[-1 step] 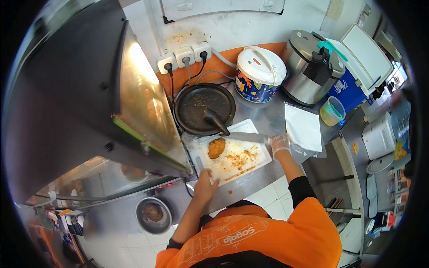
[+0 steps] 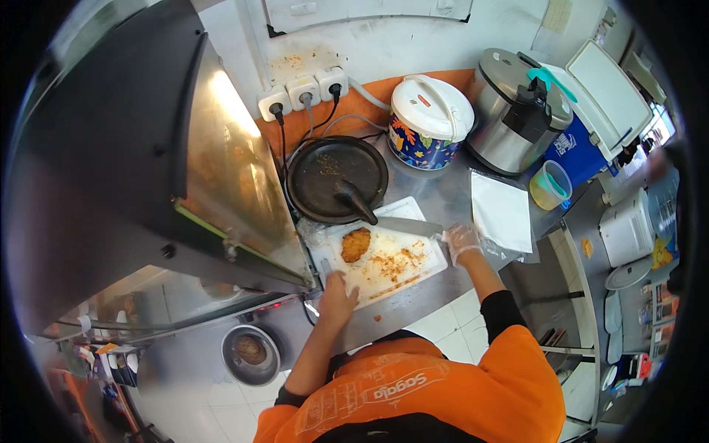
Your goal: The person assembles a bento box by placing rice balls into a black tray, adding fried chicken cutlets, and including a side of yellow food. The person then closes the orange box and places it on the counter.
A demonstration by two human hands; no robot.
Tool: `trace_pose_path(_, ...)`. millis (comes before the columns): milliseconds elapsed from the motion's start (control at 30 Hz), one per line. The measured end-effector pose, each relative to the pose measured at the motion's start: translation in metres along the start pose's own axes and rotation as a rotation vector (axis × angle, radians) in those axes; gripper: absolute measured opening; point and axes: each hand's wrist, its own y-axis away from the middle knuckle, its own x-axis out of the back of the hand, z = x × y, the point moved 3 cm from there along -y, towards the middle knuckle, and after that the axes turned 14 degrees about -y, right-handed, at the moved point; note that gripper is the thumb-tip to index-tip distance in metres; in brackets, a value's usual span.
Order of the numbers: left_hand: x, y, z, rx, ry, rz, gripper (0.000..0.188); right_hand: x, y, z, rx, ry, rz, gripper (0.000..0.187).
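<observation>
A white cutting board point(image 2: 354, 277) lies on the metal counter, bearing a piece of brown fried food point(image 2: 356, 245) and scattered crumbs point(image 2: 399, 260). My bare left hand point(image 2: 337, 300) is closed at the board's near left corner, thumb and fingers about its edge. In a clear plastic glove, my right hand point(image 2: 463, 241) grips a knife point(image 2: 408, 227) by its handle at the board's right side. The broad blade points left across the far part of the board, its tip close to the pestle point(image 2: 356, 202). That dark pestle leans in a black stone mortar point(image 2: 314, 166) behind the board.
White plastic sheets point(image 2: 500, 210) lie right of the board. Behind stand a patterned rice cooker point(image 2: 427, 136), a steel cooker point(image 2: 509, 111), a blue cooler box point(image 2: 572, 151) and a clear cup point(image 2: 549, 184). A lit display case point(image 2: 111, 162) bounds the left, with a metal bowl point(image 2: 251, 375) nearby.
</observation>
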Motion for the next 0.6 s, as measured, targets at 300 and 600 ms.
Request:
trace_pose_path(300,-0.026,-0.078,0.018,0.13,-0.176,0.154,0.062,-0.005,0.113,-0.002,0.263,-0.68,-0.049,0.027)
trace_pose_path(600,-0.02,-0.02,0.055,-0.026,-0.198,0.303,0.056,0.018,0.111,-0.083,0.426,-0.619,-0.287,0.033)
